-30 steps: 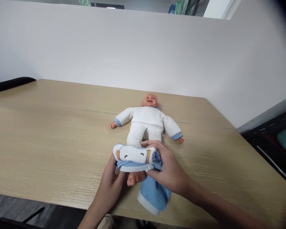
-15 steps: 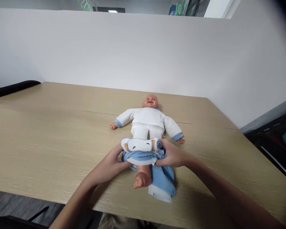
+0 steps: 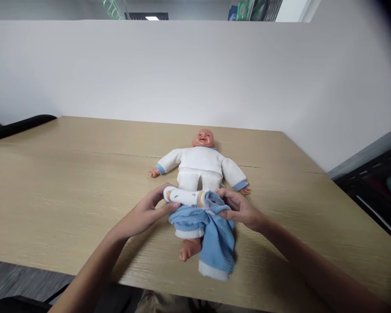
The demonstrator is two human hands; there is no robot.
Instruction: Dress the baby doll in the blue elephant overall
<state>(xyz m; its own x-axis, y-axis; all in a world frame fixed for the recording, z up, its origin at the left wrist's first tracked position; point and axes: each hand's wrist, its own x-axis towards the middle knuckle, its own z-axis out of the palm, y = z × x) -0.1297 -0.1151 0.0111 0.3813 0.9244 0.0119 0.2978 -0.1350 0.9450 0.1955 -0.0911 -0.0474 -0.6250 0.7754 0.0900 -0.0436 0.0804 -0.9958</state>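
A baby doll (image 3: 200, 158) in a white top with blue cuffs lies on its back, head away from me. Blue and white doll pants (image 3: 190, 217) are bunched around its lower legs. One bare foot (image 3: 190, 248) pokes out of the left pant leg; the right pant leg (image 3: 217, 250) lies flat toward me, and no foot shows at its end. My left hand (image 3: 151, 208) pinches the rolled waistband at its left side, thumb on top. My right hand (image 3: 237, 208) grips the blue cloth at the waistband's right side.
The doll lies on a wooden table (image 3: 84, 187) whose front edge is close to me. A white wall (image 3: 169, 74) stands behind it. A black rack (image 3: 374, 187) is at the right, and a black chair part (image 3: 22, 126) shows at the left edge.
Both hands have raised the waistband slightly up the doll's legs. The left pant leg now hangs lower over the shin, and more of the right pant leg shows.
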